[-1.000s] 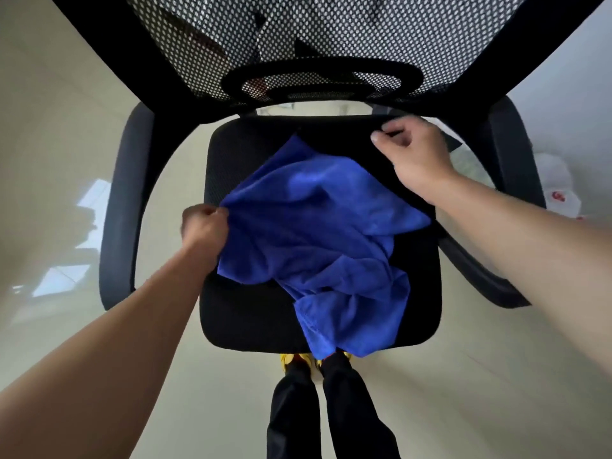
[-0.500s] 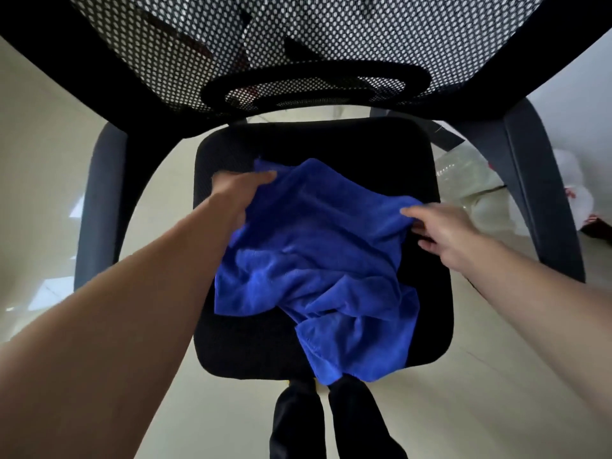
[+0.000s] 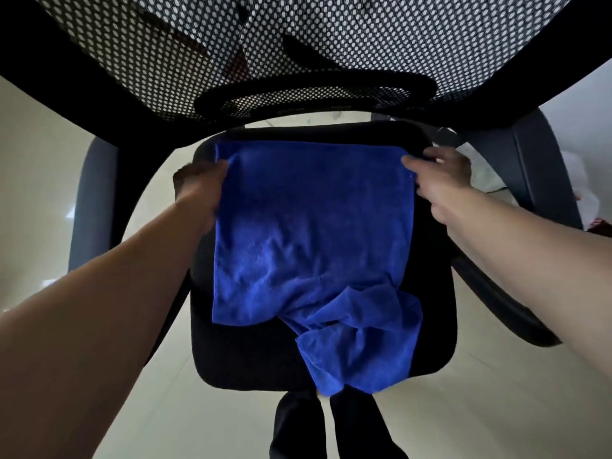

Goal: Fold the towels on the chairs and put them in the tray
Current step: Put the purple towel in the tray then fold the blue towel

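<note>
We have the blue microfibre towel [image 3: 311,233] spread over the black seat of the mesh-backed office chair [image 3: 245,356], its far edge pulled straight across at twelve o'clock, close under the backrest. Our left hand [image 3: 198,183] is closed on the far left corner at about ten o'clock, and our right hand [image 3: 437,177] is closed on the far right corner at about two o'clock; the fingertips are tucked behind the cloth on both sides, so we judge the pinch from the taut edge between them more than from the fingers themselves.

The upper half of the towel lies fairly flat. The near part, toward five o'clock, is bunched and twisted, and one lobe hangs off the front lip of the seat toward our legs [image 3: 331,429] at six o'clock.

We judge this cloth to be light, soft and quite limp: it will not hold a line on its own, and it will sag wherever we do not support it. Its nap probably clings a little to the seat fabric, so dragging may rumple it instead of smoothing it. The corners are the right places to hold, since a grip mid-edge would let the ends droop. Before any fold, the crumpled near corners at five and seven o'clock likely need finding and pulling square.

No tray shows in this view, so we cannot say where it stands.
</note>
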Tool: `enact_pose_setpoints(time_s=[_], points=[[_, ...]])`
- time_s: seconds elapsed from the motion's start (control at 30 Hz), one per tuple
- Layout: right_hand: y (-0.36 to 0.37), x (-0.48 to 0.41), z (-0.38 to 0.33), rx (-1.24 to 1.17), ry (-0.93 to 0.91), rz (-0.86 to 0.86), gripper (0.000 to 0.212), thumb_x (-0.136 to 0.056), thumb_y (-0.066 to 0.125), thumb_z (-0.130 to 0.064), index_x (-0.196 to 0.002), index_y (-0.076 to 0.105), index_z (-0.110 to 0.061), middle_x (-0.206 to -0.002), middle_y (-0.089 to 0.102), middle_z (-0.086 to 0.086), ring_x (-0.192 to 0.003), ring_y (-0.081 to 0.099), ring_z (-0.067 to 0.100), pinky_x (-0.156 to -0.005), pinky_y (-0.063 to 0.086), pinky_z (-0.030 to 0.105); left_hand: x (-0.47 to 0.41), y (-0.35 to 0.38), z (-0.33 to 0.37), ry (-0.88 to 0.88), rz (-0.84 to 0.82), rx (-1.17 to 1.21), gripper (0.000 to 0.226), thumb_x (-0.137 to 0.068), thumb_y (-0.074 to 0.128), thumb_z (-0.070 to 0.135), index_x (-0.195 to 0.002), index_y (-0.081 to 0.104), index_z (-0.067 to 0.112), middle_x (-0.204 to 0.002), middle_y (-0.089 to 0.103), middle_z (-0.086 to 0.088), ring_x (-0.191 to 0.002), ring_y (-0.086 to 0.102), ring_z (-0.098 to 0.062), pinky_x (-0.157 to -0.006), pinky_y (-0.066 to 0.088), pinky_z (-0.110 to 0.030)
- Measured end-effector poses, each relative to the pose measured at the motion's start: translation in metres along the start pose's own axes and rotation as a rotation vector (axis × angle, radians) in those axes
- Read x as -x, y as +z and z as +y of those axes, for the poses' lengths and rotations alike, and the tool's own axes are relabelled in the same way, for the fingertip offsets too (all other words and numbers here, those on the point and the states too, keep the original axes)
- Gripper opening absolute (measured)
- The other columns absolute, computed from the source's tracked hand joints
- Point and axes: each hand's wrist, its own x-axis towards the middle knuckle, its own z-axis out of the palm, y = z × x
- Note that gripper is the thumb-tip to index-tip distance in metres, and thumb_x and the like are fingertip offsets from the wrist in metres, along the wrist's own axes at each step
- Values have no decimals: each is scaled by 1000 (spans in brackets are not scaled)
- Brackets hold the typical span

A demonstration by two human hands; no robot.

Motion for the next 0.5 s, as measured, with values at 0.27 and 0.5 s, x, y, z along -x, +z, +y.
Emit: enact_pose_setpoints(time_s=[0.27, 0.5], points=[[-21, 68, 98, 164, 251, -225, 30, -76, 80, -25, -81, 64, -1, -78, 64, 12, -71, 55, 21, -64, 40, 35, 63, -22, -88, -151, -22, -257, 34, -77, 77, 36, -79, 62, 7, -70, 59, -5, -62, 55, -21, -57, 43, -27], [-33, 36, 87, 103, 56, 21, 18, -76, 78, -27, -70, 62, -24, -72, 66, -1, -73, 65, 22, -75, 55, 40, 75, -36, -115, -151, 196, -203, 21, -78, 76, 24, -89, 67, 9, -77, 63, -5, -75, 59, -23, -74, 51, -36]])
